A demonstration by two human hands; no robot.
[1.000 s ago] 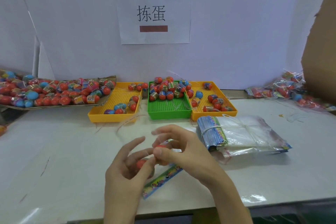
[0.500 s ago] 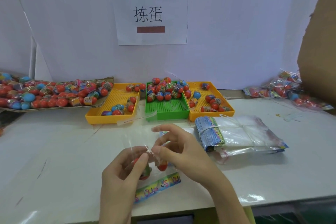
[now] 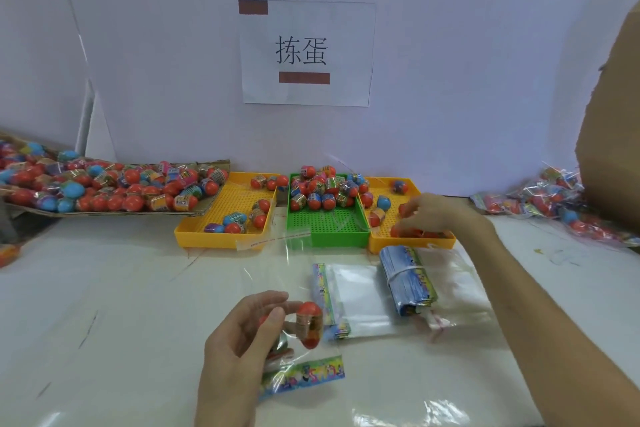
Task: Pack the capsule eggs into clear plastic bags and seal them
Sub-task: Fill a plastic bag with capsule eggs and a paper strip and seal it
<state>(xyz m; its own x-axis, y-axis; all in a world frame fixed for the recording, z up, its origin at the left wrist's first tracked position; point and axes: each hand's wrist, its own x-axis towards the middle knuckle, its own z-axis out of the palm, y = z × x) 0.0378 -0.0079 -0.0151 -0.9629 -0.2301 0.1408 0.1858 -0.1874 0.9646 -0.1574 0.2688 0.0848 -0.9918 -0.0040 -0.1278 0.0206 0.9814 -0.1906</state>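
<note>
Fingers of left hand [image 3: 242, 333] pinch bagged egg [image 3: 309, 324]; right hand [image 3: 433, 215] blurred, grip unclear.

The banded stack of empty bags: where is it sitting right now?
In the head view, the banded stack of bags lies on the white table right of centre, just in front of the right-hand yellow tray, below the reaching right hand.

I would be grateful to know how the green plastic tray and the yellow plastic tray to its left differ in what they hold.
The green plastic tray holds a dense heap of capsule eggs crowded at its far end, its near half bare; the left yellow plastic tray holds only a few eggs, scattered at the far corner and near side. The green one's eggs touch and stack; the yellow one's mostly lie in small groups. Both are shallow, perforated, rectangular trays side by side on the white table.
</note>
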